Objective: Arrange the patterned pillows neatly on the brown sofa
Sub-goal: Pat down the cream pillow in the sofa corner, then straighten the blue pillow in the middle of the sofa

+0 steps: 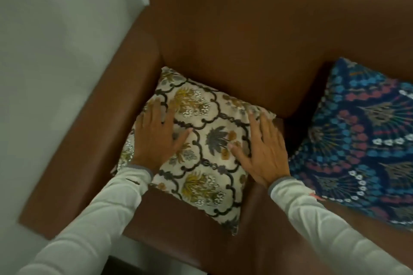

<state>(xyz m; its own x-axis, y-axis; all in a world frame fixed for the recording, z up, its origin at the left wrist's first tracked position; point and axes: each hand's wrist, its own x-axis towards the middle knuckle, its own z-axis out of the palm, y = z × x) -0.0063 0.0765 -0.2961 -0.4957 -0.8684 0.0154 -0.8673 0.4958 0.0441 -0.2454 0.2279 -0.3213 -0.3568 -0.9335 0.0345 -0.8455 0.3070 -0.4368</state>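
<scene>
A cream pillow (201, 140) with grey lattice lines and yellow floral motifs lies flat on the seat of the brown sofa (245, 40), close to the left armrest. My left hand (156, 138) rests flat on its left side with fingers spread. My right hand (261, 147) lies flat on its right side, fingers apart, reaching toward the far right corner. Neither hand grips the fabric. A dark blue pillow (362, 140) with blue, red and white fan patterns lies on the seat to the right, partly cut off by the frame edge.
The sofa's left armrest (93, 118) runs beside the cream pillow. A pale wall (55, 29) stands to the left of the sofa. The backrest rises behind both pillows. Both my arms wear white long sleeves.
</scene>
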